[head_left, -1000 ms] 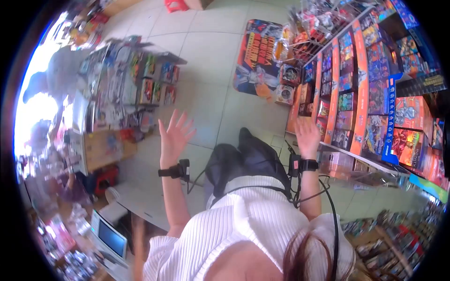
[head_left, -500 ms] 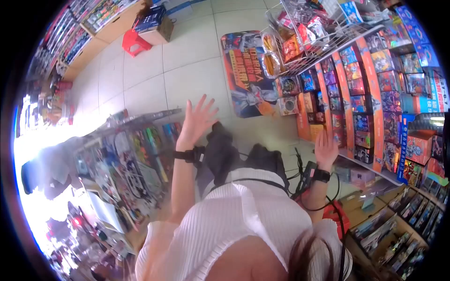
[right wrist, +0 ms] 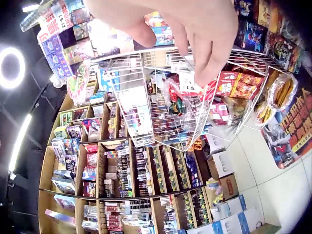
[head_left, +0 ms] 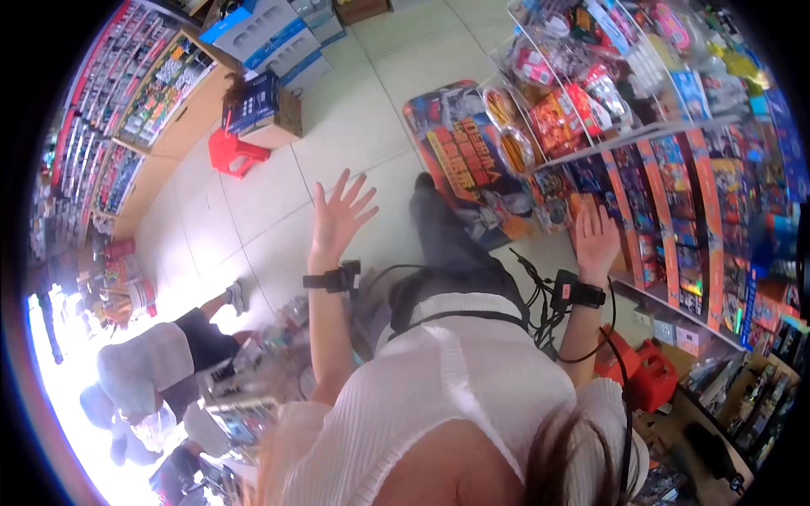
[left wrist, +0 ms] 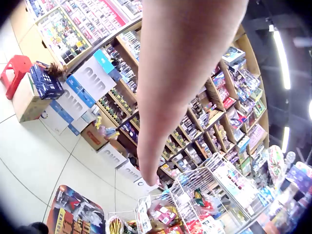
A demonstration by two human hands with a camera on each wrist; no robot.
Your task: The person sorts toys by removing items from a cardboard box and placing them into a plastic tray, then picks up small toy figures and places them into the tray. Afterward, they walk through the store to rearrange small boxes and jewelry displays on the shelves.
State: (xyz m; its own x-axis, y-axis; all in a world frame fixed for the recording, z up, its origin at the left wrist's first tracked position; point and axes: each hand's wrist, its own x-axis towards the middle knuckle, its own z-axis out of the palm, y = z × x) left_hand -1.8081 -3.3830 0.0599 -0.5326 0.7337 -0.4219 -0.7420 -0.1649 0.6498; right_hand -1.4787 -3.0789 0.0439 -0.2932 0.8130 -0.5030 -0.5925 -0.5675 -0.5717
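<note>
My left hand (head_left: 342,219) is held up in front of me with its fingers spread, palm bare. On the other side my right hand (head_left: 596,240) is raised too, its fingers straight and closer together, holding nothing. In the head view it overlaps the lower shelf of colourful boxes (head_left: 666,228). Seen from the right wrist, the hand (right wrist: 195,34) appears before a white wire rack (right wrist: 136,114) of packaged goods. The left wrist view is partly covered by the hand's side (left wrist: 165,87), its fingers mostly hidden. Both wrists wear black straps.
A printed mat (head_left: 460,152) lies on the tiled floor ahead. A red stool (head_left: 234,156) and cartons (head_left: 274,122) stand by the left shelves. Another person (head_left: 160,358) bends over at the lower left. Red plastic stools (head_left: 654,375) and loose cables (head_left: 540,304) are at my right.
My body has turned and stepped along the aisle, a leg now reaching toward the mat. The stool, cartons and bending person have come into fuller view. Both hands stay raised and empty.
</note>
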